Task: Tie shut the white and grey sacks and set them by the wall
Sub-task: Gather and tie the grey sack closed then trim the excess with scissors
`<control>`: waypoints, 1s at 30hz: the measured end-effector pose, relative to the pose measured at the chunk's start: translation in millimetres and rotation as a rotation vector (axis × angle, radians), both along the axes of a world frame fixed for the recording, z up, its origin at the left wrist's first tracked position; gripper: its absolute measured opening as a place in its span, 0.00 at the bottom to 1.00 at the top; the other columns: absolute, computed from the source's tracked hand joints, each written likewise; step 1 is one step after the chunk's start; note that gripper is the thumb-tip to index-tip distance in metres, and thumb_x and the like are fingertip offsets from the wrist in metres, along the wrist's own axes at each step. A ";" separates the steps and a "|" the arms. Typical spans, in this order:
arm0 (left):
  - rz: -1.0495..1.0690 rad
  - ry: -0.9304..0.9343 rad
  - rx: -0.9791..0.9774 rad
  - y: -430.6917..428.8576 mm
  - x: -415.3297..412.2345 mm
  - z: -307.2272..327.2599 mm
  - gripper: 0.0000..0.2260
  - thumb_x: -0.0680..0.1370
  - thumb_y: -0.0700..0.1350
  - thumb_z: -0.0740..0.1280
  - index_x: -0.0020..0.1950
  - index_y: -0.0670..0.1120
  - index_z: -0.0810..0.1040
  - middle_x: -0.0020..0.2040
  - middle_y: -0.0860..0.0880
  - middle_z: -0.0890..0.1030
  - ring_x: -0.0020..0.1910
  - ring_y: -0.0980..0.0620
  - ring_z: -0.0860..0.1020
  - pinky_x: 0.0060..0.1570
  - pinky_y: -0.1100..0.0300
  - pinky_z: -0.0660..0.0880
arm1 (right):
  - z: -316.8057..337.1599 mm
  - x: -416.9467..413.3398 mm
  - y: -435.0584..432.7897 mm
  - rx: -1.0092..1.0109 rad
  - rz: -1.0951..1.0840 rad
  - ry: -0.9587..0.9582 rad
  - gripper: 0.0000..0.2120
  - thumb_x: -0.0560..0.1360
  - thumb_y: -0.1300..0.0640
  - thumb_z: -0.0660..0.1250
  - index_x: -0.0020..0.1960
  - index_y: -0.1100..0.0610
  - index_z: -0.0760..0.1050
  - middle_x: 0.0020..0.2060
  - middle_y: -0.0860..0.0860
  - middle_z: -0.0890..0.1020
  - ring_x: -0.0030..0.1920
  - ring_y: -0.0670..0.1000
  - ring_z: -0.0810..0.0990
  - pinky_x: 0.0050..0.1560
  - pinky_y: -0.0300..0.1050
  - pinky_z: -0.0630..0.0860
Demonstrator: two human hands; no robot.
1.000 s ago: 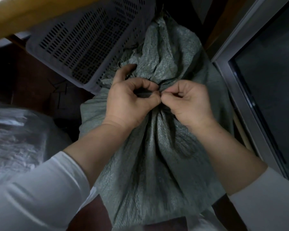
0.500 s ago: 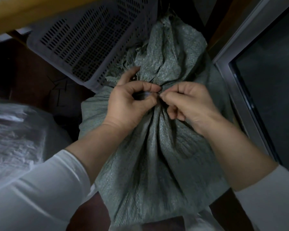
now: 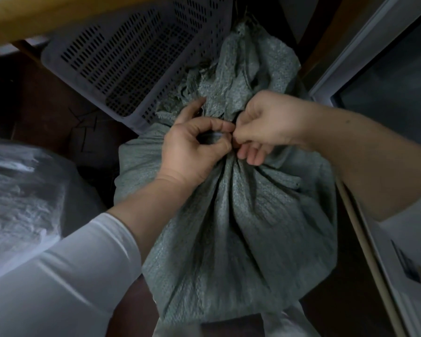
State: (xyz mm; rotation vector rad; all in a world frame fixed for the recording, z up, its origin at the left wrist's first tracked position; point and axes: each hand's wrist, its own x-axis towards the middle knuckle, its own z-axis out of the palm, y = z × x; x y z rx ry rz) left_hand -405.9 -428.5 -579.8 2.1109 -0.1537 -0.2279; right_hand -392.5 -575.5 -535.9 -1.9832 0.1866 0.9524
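far left i've got the white sack (image 3: pixel 17 190), blurred, lying low on the dark floor (image 3: pixel 46 113). above it a slotted crate (image 3: pixel 122 66) tilts under a wooden edge (image 3: pixel 58 15), its lower corner touching the grey sack (image 3: pixel 241 227). that grey sack stands mid-frame, neck gathered into tight folds, loose top fanning up behind the hands. my left hand (image 3: pixel 192 152) sits on the neck, thumb and forefinger pinched round a thin tie (image 3: pixel 213 135) at the bunched cloth, other fingers curled. right beside it, touching, my right hand (image 3: pixel 267 122) is clenched at the same knot, fingertips nipping the tie's end; two fingers hang looser below. white sleeves on both arms. far right, a pale frame (image 3: pixel 365 54) runs just beside the sack.
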 end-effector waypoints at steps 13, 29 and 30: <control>0.079 0.014 -0.006 -2.7 -3.6 0.5 0.12 0.58 0.51 0.72 0.38 0.62 0.75 0.68 0.48 0.70 0.63 0.68 0.62 0.55 0.87 0.56 | -4.0 -3.3 -5.7 -0.005 0.091 -0.219 0.09 0.70 0.62 0.66 0.31 0.61 0.78 0.20 0.50 0.70 0.20 0.44 0.64 0.21 0.32 0.60; 0.107 -0.013 -0.133 3.6 -1.4 -11.9 0.08 0.62 0.51 0.69 0.38 0.60 0.74 0.55 0.42 0.80 0.68 0.50 0.68 0.62 0.78 0.61 | -9.2 -1.3 -6.7 0.258 -0.053 -0.099 0.08 0.70 0.70 0.63 0.34 0.70 0.76 0.18 0.51 0.63 0.18 0.44 0.57 0.21 0.31 0.52; 0.086 -0.009 -0.128 5.6 -2.7 -9.4 0.08 0.62 0.52 0.69 0.38 0.60 0.74 0.58 0.42 0.79 0.69 0.55 0.66 0.59 0.83 0.58 | -9.6 -1.1 -8.3 0.250 -0.051 -0.086 0.08 0.71 0.69 0.63 0.34 0.68 0.77 0.18 0.51 0.63 0.17 0.44 0.57 0.22 0.33 0.51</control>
